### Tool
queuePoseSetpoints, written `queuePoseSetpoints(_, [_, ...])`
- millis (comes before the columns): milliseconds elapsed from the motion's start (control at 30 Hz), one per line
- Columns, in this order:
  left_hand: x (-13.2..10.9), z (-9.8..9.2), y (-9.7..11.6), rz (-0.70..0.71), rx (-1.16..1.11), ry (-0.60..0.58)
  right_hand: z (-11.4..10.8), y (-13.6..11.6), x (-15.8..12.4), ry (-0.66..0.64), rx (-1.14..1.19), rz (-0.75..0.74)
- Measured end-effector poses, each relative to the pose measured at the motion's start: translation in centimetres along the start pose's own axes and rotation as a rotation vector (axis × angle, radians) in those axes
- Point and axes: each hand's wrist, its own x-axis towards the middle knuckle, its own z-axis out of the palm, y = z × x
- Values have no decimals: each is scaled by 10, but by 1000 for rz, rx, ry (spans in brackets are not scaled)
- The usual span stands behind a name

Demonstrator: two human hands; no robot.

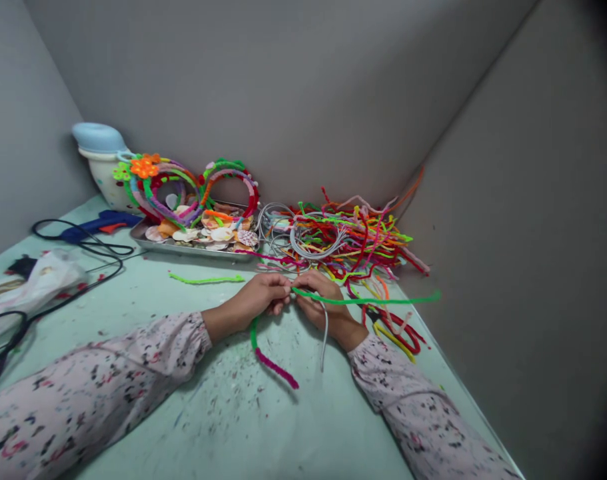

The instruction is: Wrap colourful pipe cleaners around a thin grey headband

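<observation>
Above the middle of the table my two hands meet, fingertips pinched close together. My left hand (260,299) is closed on a curved piece whose covered part (277,369), green then magenta, hangs below it. In my right hand (323,303) the fingers are closed too, around a bare grey wire (326,340) that droops under the palm. A long green pipe cleaner (373,301) starts at the fingertips and stretches right, across the back of my right hand. Whether the wire and the covered part are one piece is hidden by my fingers.
Behind my hands a metal tray (193,253) holds shells and decorated headbands (173,187). A heap of coloured pipe cleaners (363,233) with coiled grey wire (316,253) lies right of it. Leftward are a blue tool (98,225), black cable (118,267), plastic bag (58,280) and blue-lidded container (106,170).
</observation>
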Motion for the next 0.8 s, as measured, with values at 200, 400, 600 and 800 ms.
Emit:
queuePoseSetpoints(200, [-1,1,2,7,-15,0,2,0,1,25,27,29])
queuePoseSetpoints(400, [0,1,2,-14,-21,13,1,3,1,7,2,6])
queuePoseSetpoints(600, [-1,1,2,-7,-12,3,2,-1,0,11,-14,45])
queuePoseSetpoints(800, [-1,2,3,1,9,1,1,1,-1,12,24,65])
